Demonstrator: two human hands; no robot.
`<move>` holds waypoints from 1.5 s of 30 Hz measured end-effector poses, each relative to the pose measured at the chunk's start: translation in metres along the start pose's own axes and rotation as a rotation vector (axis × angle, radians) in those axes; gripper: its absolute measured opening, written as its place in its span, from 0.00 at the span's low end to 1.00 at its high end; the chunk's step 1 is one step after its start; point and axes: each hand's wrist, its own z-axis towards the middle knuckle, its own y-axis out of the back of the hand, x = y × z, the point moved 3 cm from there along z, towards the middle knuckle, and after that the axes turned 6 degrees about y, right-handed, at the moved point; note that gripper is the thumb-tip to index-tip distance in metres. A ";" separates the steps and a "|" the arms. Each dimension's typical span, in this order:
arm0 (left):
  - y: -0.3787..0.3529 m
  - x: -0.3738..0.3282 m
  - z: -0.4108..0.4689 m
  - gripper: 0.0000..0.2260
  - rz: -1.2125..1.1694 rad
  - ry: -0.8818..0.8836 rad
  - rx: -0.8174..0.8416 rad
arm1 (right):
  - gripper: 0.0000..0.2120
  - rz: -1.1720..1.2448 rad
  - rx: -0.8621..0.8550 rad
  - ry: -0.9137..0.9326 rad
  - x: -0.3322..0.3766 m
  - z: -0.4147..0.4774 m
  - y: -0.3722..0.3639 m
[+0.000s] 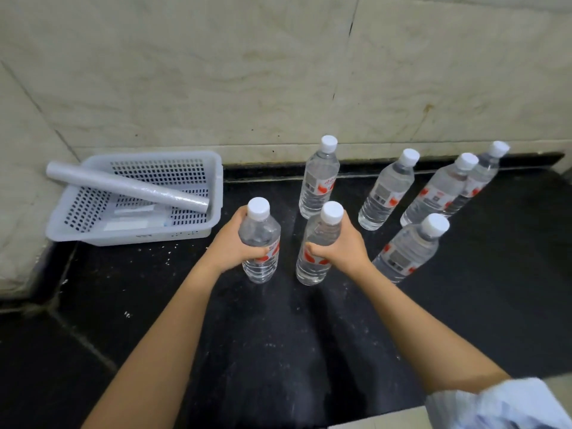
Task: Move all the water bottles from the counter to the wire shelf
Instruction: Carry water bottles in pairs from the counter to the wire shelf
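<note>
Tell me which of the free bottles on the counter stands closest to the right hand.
The bottle just to the right of the right hand, nearest the camera among the five free ones. The other four stand farther back, toward the wall.

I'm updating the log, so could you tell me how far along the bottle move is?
Nothing looks shelved yet; no wire shelf is in view. The left hand grips one bottle, the right hand another. Five bottles wait on the counter.
</note>
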 end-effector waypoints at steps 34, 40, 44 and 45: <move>-0.437 -0.180 -0.181 0.37 -0.447 -0.348 0.527 | 0.39 0.157 -0.745 -0.166 -0.186 -0.416 0.391; -0.513 -0.207 -0.194 0.36 -0.383 -0.354 0.599 | 0.36 0.115 -0.804 -0.189 -0.210 -0.460 0.450; -0.535 -0.231 -0.177 0.43 -0.361 -0.373 0.608 | 0.32 0.134 -0.884 -0.220 -0.231 -0.470 0.479; -0.540 -0.237 -0.172 0.42 -0.356 -0.388 0.601 | 0.32 0.138 -0.904 -0.223 -0.238 -0.471 0.486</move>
